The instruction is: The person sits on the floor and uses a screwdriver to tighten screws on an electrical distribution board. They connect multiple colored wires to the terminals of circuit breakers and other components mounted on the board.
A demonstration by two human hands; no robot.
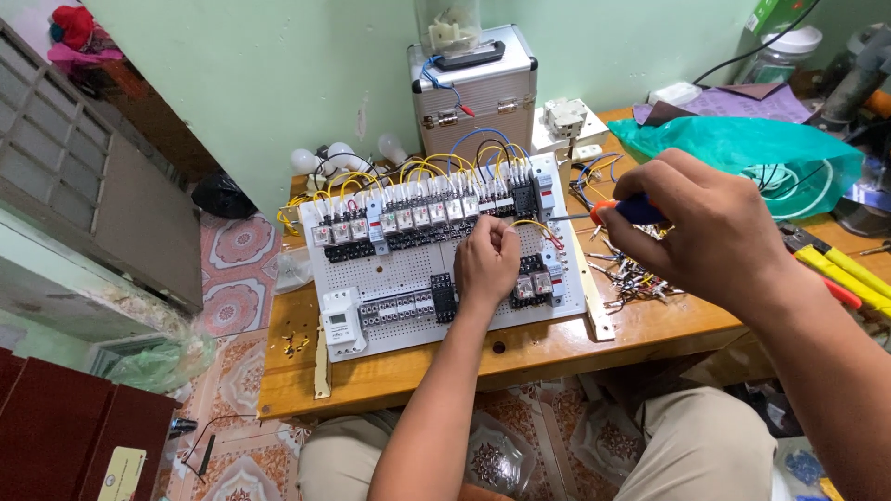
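Note:
A white perforated panel [408, 269] lies on the wooden table, carrying a row of relays [408, 218], a white timer unit [341, 322] and black terminal blocks, all wired with yellow, blue and black leads. My left hand [487, 262] rests as a fist on the panel's middle, pinching a yellow wire [534, 224] by the right-hand blocks. My right hand [710, 232] holds a screwdriver [631, 211] with a blue and orange handle; its thin shaft points left toward the panel's right edge.
A silver metal case [478, 93] stands behind the panel. A green plastic bag [742, 148] lies at the right, with yellow-handled pliers [849, 274] and several loose wire scraps [636, 274]. Light bulbs [325, 162] sit at the back left. The table's front edge [390, 385] is above my knees.

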